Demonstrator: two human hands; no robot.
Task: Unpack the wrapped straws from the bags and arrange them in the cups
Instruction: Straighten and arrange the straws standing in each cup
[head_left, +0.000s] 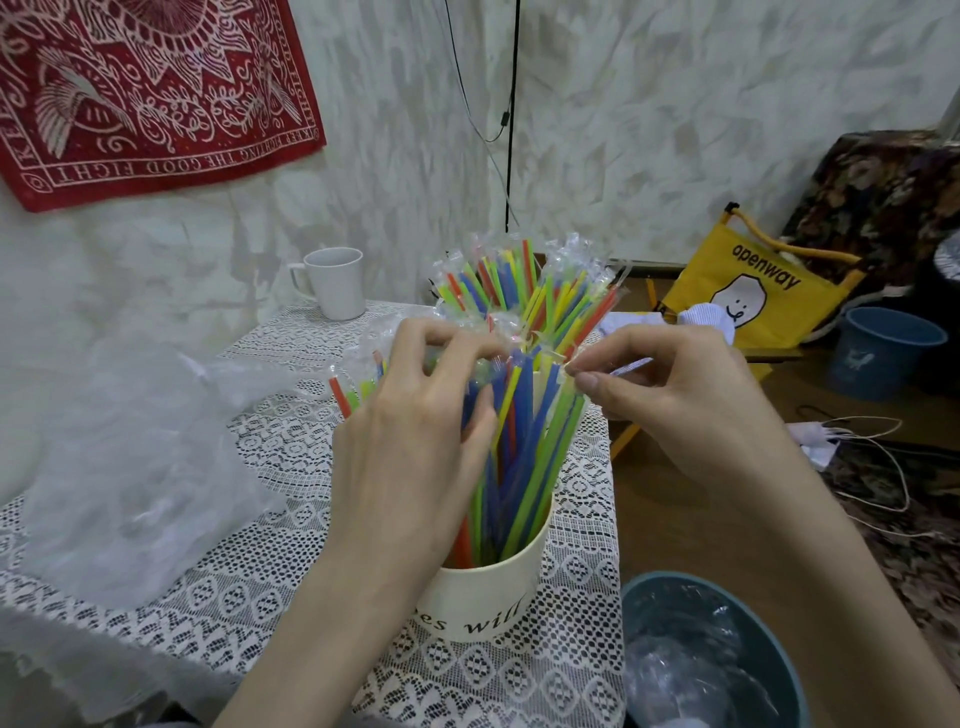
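The left hand (415, 415) curls its fingers round the upper part of a bunch of wrapped straws (511, 415), thumb pressed against their near side, while the right hand (670, 395) pinches a wrapper tip at the bunch's right edge between thumb and forefinger, its other fingers bent loosely. Both forearms reach in from below, wrists raised above the cream cup (493, 587), which stands under the hands and holds the straws upright. More straws fan out beyond the fingers; I cannot tell what holds them. A clear plastic bag (135, 467) lies left of the left hand, a white mug (335, 283) beyond it, and a blue bin (717, 660) with crumpled plastic sits below the right forearm
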